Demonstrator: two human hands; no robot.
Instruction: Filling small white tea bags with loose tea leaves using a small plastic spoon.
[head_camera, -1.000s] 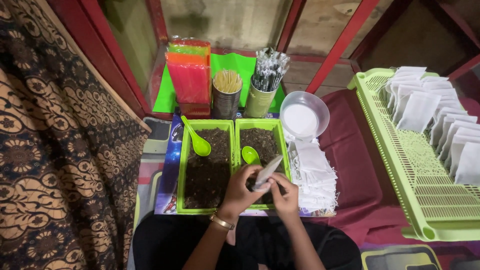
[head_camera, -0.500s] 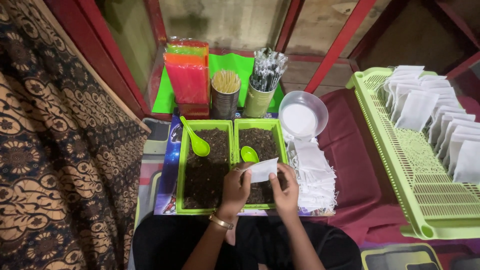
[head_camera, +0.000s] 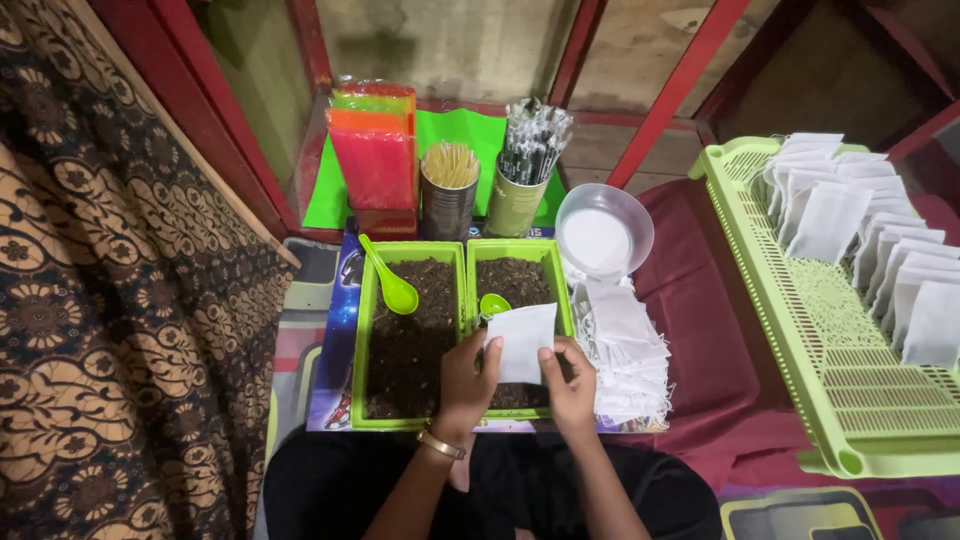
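Both hands hold one small white pouch (head_camera: 522, 342) over the right green tray (head_camera: 560, 258) of dark soil. Left hand (head_camera: 468, 378) pinches the pouch's left edge, fingers curled shut on it; right hand (head_camera: 573, 382) grips the lower right corner the same way. Pouch mouth probably faces up, hard to tell.

A green scoop (head_camera: 493, 304) lies in that tray just behind the pouch. Left of that tray: a second soil tray (head_camera: 360, 330) with a green spoon (head_camera: 391, 282). Right of it: a stack of white pouches (head_camera: 625, 345). Behind it: a white bowl (head_camera: 603, 228) and two tins (head_camera: 447, 205). Far right of it: a green basket (head_camera: 800, 330) with filled pouches (head_camera: 870, 240).
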